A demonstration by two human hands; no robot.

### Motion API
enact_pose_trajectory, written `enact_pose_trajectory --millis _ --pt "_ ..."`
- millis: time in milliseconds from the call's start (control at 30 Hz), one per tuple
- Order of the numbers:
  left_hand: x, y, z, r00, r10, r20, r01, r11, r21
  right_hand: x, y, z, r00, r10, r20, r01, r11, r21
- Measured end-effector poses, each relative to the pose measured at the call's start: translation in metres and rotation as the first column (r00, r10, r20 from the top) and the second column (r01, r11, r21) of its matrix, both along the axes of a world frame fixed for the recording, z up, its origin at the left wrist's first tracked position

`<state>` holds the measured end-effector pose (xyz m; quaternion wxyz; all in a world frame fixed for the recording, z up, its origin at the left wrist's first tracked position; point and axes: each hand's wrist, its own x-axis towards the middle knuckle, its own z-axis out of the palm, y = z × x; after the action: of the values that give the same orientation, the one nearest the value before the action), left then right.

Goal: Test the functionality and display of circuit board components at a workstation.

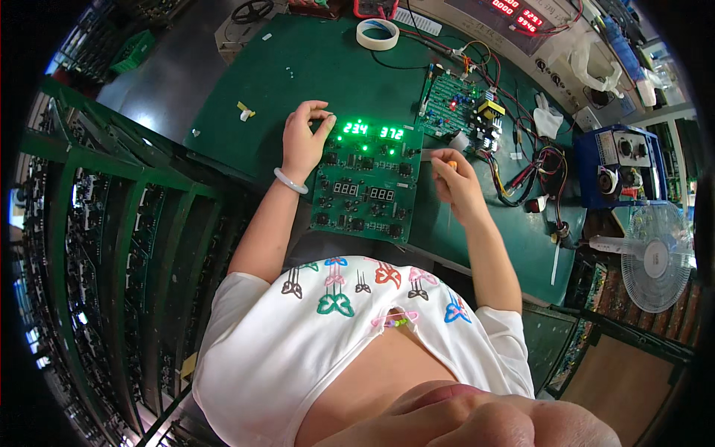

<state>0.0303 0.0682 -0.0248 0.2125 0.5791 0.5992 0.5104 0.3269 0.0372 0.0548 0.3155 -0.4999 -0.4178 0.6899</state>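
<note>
A green circuit board (363, 165) is in front of me, its lower end reaching past the table's near edge. Green digits glow on its upper display, while the lower pair of displays is unlit. At the upper left corner, my left hand (307, 134) pinches the board's edge between thumb and curled fingers. My right hand (457, 186) is closed around a small tool with an orange handle (452, 165), just right of the board. The tool's kind is mostly hidden by the fingers.
A second, wired circuit board (454, 104) lies beyond on the green table (246, 82). Tape (377, 34) sits at the back. Tangled cables (540, 167), a blue-framed device (622, 164) and a white fan (655, 257) are at right. Racks of boards (141, 246) stand left.
</note>
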Motion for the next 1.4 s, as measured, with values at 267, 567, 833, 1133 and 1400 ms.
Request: enact_pose_trajectory --millis 267,567,833,1133,1400 --pt "-0.001 -0.002 -0.004 0.997 0.000 0.076 -0.003 0.999 0.044 -0.025 0.007 -0.040 0.969 -0.117 0.216 0.084 0.984 0.156" --pt "0.004 -0.006 0.004 0.996 0.032 -0.086 -0.027 0.998 0.055 -0.029 0.014 -0.065 0.924 -0.175 0.341 0.026 0.915 0.402" --pt "0.004 -0.007 0.003 0.996 0.016 -0.090 -0.011 0.999 0.049 -0.026 0.009 -0.056 0.948 -0.132 0.290 0.049 0.960 0.276" --pt "0.004 -0.006 0.008 0.996 -0.010 -0.090 0.010 1.000 0.004 -0.023 0.010 -0.059 0.911 -0.141 0.388 0.011 0.948 0.318" --pt "0.004 -0.005 0.004 0.999 -0.003 -0.050 0.003 1.000 0.006 -0.023 0.006 -0.053 0.929 -0.150 0.340 0.036 0.947 0.320"
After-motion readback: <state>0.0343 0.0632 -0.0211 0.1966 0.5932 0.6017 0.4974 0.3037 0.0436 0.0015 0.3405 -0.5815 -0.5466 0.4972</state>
